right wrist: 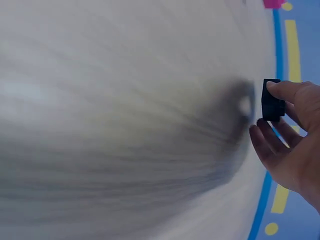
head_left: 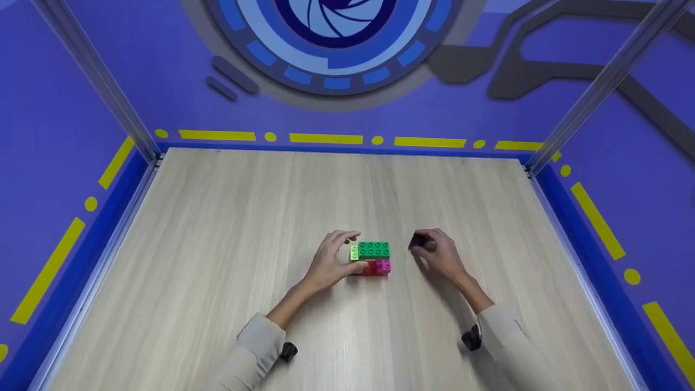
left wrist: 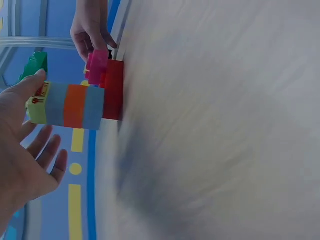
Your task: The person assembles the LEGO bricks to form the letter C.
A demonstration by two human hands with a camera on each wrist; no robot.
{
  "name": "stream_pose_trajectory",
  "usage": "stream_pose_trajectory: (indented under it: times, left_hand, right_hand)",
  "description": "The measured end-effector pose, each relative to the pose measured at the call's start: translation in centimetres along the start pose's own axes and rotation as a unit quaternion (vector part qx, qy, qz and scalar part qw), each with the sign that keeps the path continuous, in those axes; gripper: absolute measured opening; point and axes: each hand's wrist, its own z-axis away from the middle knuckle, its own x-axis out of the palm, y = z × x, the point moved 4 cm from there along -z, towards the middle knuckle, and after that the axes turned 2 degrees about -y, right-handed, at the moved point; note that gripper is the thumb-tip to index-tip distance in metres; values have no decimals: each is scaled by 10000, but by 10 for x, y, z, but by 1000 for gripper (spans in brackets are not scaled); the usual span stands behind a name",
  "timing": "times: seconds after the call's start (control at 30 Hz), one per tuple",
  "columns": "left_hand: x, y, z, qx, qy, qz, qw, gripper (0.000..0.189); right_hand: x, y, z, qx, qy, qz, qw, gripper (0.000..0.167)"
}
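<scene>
My left hand (head_left: 324,263) holds a toy brick build at its left end, the thumb in front and the fingers reaching round behind. The build has a green brick (head_left: 374,249) with studs up, a lime brick (head_left: 354,251) at its left, and a red brick (left wrist: 114,90) at the base with a magenta brick (head_left: 384,265) on it. In the left wrist view, an orange brick (left wrist: 75,106) sits between two grey-blue ones under the printed lime one. To the right of the build, my right hand (head_left: 444,258) pinches a small black brick (right wrist: 271,100) between thumb and fingers.
The build stands on a pale wood-grain table (head_left: 260,190). Blue printed walls (head_left: 304,117) with yellow dashes rise along its back and sides, with metal posts (head_left: 100,81) at the corners. A dark wrist device (head_left: 471,338) sits by the right cuff.
</scene>
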Motion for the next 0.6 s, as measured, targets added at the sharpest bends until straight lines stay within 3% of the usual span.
stream_pose_trajectory:
  times: [0.1,0.23,0.43,0.6]
  left_hand:
    - [-3,10,-4,280,160,-195,9993,56]
    - [-3,18,-8,443,139,-463,9978,46]
    - [-1,18,-10,339,128,-492,9981,35]
    - [-3,18,-11,553,179,-622,9964,38]
  right_hand:
    - [1,-11,5,-159,-17,-484,9987,40]
    - [5,-27,9,-258,-96,-829,9962,40]
    - [9,-55,17,-231,-300,-755,9964,42]
    - [10,-63,22,-198,-523,-846,9948,41]
